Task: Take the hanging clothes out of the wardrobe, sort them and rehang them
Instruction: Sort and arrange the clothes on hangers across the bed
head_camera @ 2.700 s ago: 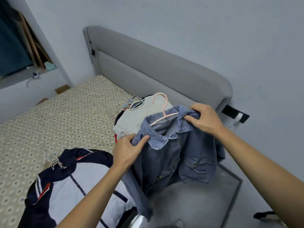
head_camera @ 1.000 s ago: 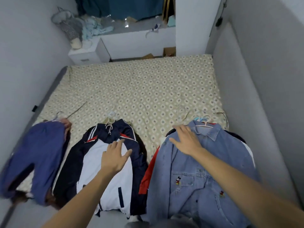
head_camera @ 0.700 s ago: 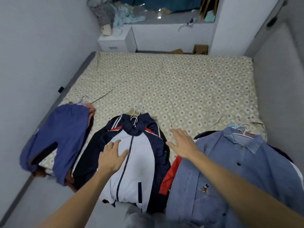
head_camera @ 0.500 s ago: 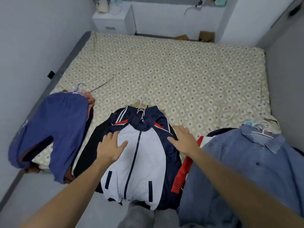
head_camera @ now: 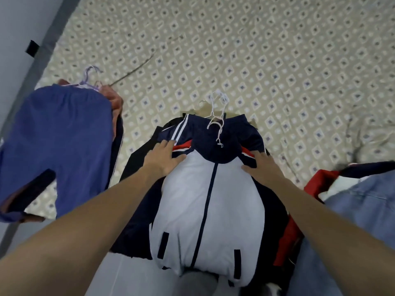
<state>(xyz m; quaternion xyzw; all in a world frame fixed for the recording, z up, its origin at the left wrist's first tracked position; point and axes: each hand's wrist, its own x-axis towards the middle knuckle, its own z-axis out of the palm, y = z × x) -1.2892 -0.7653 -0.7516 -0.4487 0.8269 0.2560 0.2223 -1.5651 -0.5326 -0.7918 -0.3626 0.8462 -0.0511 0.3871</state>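
Left hand (head_camera: 162, 159) and right hand (head_camera: 261, 167) flat on white-and-navy jacket (head_camera: 205, 201), patterned bed (head_camera: 256, 60), blue trousers (head_camera: 57, 142) left

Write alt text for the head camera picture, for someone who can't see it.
Seen from above, a person's left hand and right hand rest on the shoulders of a navy and white jacket lying on a patterned bed, its white hanger at the collar. Blue trousers on a purple hanger lie to its left, a denim shirt to its right.

No readable text, label, brand, number or sign shows on the clothes, the bedding or elsewhere.
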